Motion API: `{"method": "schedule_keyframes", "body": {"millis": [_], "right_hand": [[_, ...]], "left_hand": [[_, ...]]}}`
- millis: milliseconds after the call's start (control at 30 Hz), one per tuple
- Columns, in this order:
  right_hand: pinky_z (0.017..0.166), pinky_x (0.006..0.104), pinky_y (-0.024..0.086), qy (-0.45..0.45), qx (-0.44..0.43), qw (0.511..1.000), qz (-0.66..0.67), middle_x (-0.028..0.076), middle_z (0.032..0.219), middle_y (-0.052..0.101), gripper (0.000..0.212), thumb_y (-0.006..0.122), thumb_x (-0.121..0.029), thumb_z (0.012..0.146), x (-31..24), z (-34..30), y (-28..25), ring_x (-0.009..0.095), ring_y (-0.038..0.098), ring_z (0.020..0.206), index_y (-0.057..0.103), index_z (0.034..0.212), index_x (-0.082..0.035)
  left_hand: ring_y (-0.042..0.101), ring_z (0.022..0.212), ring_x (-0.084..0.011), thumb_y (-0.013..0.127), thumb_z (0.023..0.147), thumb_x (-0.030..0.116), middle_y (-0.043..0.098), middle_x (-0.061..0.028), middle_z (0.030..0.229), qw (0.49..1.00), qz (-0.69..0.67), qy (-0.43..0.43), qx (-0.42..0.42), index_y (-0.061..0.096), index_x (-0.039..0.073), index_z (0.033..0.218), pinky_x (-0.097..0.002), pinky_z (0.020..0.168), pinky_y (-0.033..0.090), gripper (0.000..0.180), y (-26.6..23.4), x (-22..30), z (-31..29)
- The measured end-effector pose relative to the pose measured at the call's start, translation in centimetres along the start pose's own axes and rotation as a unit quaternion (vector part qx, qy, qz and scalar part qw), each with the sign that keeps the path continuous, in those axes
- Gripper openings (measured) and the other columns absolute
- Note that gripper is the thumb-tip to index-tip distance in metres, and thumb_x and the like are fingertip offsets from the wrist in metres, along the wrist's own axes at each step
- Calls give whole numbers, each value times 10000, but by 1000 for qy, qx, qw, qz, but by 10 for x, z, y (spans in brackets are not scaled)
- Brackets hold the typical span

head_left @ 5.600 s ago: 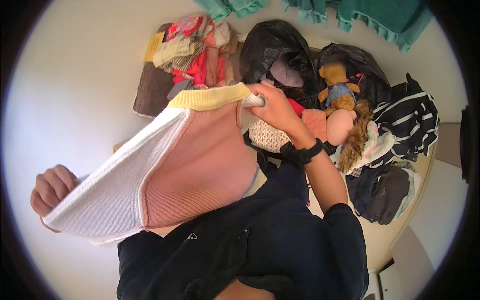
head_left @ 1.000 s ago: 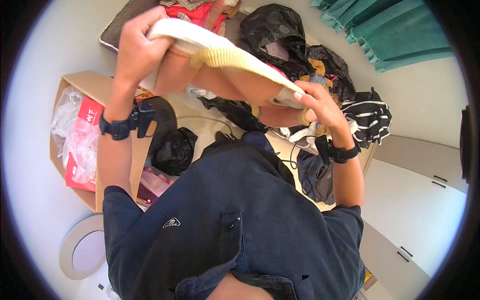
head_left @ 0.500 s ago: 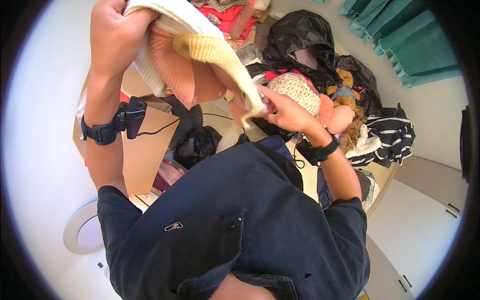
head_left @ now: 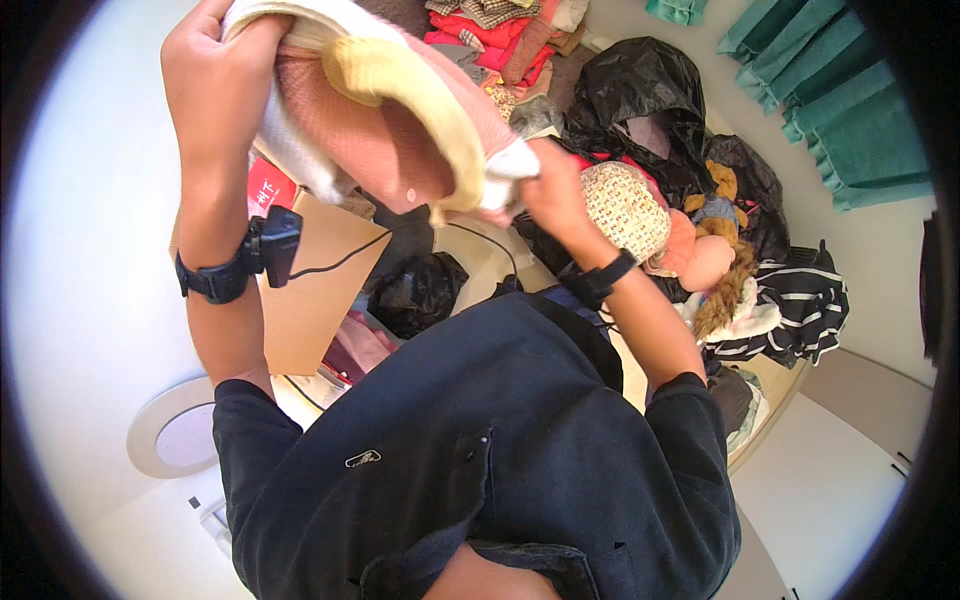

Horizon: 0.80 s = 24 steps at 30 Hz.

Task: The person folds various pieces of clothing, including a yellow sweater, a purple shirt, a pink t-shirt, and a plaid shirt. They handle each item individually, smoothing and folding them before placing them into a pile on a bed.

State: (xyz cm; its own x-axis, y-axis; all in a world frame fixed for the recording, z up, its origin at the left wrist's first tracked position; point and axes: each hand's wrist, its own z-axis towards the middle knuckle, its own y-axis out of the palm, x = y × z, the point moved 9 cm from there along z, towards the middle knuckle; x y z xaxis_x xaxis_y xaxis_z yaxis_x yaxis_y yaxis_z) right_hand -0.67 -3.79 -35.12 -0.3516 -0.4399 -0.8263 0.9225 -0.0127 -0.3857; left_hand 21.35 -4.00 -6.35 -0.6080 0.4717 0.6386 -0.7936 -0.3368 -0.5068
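Observation:
A knitted garment in pink, cream and yellow (head_left: 350, 115) is held up in front of me, at the upper left. My left hand (head_left: 218, 85) is closed around its cream upper edge. On the opposite side, my right hand (head_left: 557, 192) grips the white edge, its fingers partly hidden and slightly blurred. Between the two hands the yellow band curves open, showing the pink inside and a small round button-like dot. Each wrist wears a black strap; a dark block is seen on the left one.
A cardboard box (head_left: 315, 285) stands below my left forearm, near a small black bag (head_left: 420, 292). Right of my right hand lie a speckled knit hat (head_left: 625, 212), plush items and striped black cloth (head_left: 795, 310). Behind are a large black bag (head_left: 640, 85) and piled clothes (head_left: 490, 35).
The yellow edge that hung low beside my right hand has lifted, and a white part now shows there. My right hand has moved slightly up and left. The whole view has shifted a little.

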Motion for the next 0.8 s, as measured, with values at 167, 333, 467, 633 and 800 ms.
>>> {"method": "schedule_keyframes", "body": {"millis": [167, 333, 467, 633, 800], "right_hand": [[711, 354, 519, -47, 146, 977, -151, 167, 831, 644, 228, 500, 95, 724, -44, 26, -132, 310, 658, 774, 621, 886, -10], [697, 404, 504, 18, 54, 954, -294, 200, 817, 644, 197, 479, -8, 763, -56, 37, -177, 374, 637, 753, 630, 889, -2], [774, 415, 493, 175, -119, 936, -281, 237, 878, 651, 246, 523, -138, 791, -25, 33, -172, 384, 639, 829, 643, 951, 6], [744, 360, 491, 179, -220, 932, -226, 212, 832, 652, 297, 672, -244, 798, -55, 17, -162, 332, 637, 774, 654, 943, 15], [616, 372, 456, 204, -204, 916, -280, 199, 698, 601, 258, 659, -249, 863, -49, 2, -176, 311, 593, 626, 659, 881, 9]], "left_hand": [[469, 621, -75, 616, 813, 136, 545, -23, 639, 964, 257, -64, -25, 588, 18, 779, -259, 569, 403, 126, -24, -76, -14], [595, 706, -228, 621, 811, 128, 611, -160, 763, 967, 202, -73, -134, 586, 14, 880, -349, 670, 467, 137, 38, -151, -57], [653, 859, -293, 580, 828, 72, 658, -174, 890, 968, 94, -75, -219, 615, 29, 986, -346, 785, 486, 168, 97, -175, -83], [612, 787, -126, 587, 795, 36, 668, -102, 810, 951, -54, -112, -283, 637, -23, 910, -284, 763, 472, 138, 128, -194, -95], [527, 696, -73, 620, 775, 72, 618, -65, 709, 910, -80, -129, -385, 621, -37, 816, -274, 678, 455, 116, 149, -184, -116]]}}
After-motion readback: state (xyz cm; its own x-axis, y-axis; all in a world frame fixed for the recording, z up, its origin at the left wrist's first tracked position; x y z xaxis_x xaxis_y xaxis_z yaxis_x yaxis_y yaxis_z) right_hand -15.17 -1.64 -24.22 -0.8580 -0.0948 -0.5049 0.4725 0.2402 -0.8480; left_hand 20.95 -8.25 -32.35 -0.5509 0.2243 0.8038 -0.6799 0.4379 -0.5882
